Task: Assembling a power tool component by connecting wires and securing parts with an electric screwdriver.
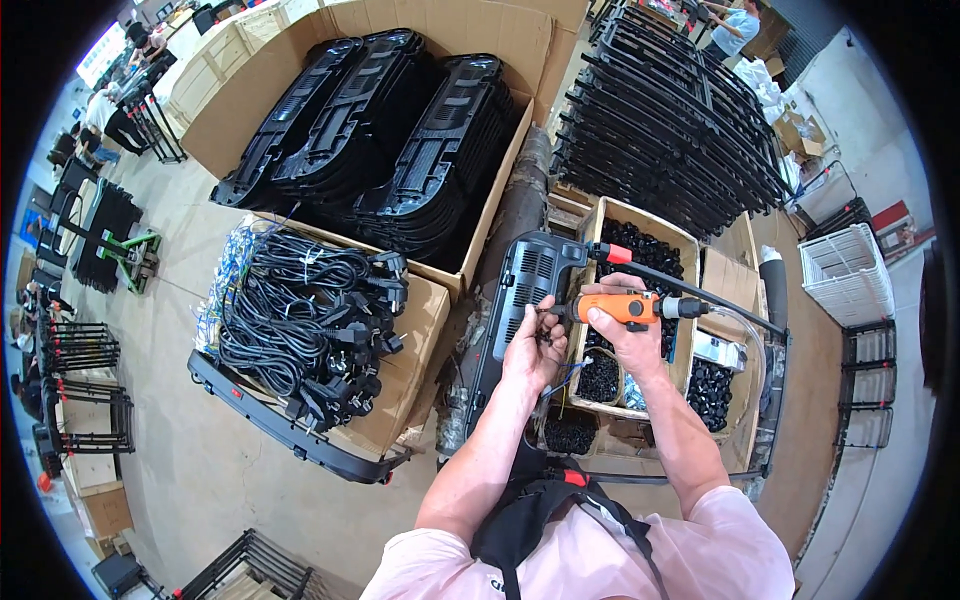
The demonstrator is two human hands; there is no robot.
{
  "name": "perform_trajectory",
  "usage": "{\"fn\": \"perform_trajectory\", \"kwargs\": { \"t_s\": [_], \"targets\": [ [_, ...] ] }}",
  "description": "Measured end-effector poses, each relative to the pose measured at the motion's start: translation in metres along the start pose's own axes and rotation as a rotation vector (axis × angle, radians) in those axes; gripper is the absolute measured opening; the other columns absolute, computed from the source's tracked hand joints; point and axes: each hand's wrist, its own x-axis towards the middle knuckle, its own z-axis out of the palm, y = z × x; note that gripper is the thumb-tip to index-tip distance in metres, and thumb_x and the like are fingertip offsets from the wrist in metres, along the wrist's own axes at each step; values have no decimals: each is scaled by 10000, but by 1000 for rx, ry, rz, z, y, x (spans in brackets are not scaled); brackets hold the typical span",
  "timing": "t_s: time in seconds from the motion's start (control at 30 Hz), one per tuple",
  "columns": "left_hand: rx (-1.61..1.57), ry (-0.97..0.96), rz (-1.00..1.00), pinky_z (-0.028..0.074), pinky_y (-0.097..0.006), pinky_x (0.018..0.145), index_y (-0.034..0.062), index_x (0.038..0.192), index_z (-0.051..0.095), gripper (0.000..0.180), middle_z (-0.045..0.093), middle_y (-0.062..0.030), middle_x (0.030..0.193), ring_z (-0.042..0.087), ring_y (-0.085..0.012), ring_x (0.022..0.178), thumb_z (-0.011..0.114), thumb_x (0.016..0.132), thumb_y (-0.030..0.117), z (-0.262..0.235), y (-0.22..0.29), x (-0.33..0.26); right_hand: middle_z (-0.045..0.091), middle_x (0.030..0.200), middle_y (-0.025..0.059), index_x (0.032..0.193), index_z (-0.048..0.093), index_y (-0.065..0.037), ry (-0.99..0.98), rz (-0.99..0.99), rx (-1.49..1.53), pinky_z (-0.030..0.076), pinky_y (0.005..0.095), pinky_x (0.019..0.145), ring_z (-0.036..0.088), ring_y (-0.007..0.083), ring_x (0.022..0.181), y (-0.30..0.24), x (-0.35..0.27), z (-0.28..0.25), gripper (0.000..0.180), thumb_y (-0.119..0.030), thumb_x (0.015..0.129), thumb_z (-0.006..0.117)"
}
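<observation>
My right hand (636,338) is wrapped round an orange air screwdriver (612,306), which lies nearly level with its bit end pointing left. A clear hose (748,335) runs from its black and silver rear fitting. Close to the bit, my left hand (532,350) has its fingers curled together around small dark pieces that look like screws. Just beyond and beside the left hand is a vented black plastic housing (528,272), joined to a black tube frame (690,290) with a red sleeve (620,254). The bit's very tip is partly hidden by my left fingers.
Cartons of small black parts (712,390) stand beneath the frame. At left, black power cables (290,300) lie piled on a carton, with a curved black panel (285,420) along its near side. Behind are boxed black shells (360,130) and stacked tube frames (660,130).
</observation>
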Motion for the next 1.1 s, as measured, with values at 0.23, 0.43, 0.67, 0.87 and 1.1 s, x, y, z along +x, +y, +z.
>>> {"fn": "perform_trajectory", "kwargs": {
  "t_s": [0.23,0.43,0.67,0.87,1.1],
  "targets": [
    [184,187,-42,655,-374,877,-29,1287,540,275,699,-202,1177,743,-291,985,450,1141,186,8,-19,-14,736,1229,144,1343,568,-10,11,-34,-66,557,368,1048,697,194,1152,19,39,24,520,-82,897,825],
    [318,117,-73,582,-274,697,38,1213,674,299,737,-70,1013,715,-166,856,579,1123,307,-22,-21,-26,740,1208,139,1347,590,-4,-30,-79,-77,577,344,1015,714,188,1110,31,72,52,534,-87,886,845],
    [474,112,-16,481,-218,624,58,1189,739,295,667,33,889,597,-64,741,595,1121,306,-8,-28,-39,744,1200,115,1336,590,-14,-37,-84,-110,561,348,1034,703,180,1133,35,82,58,524,-98,889,851],
    [654,106,-26,424,-220,559,45,1269,681,284,599,48,789,517,-60,639,577,1128,269,8,-20,-50,755,1160,94,1305,617,-19,-78,-83,-201,560,346,1019,707,174,1111,31,91,63,498,-127,878,849],
    [713,252,131,392,-230,473,93,1027,574,213,613,11,757,514,-66,568,617,1107,285,4,-11,-47,767,1118,112,1221,662,-12,-203,-78,-383,578,357,998,729,187,1072,19,115,74,430,-104,846,851]
  ]
}}
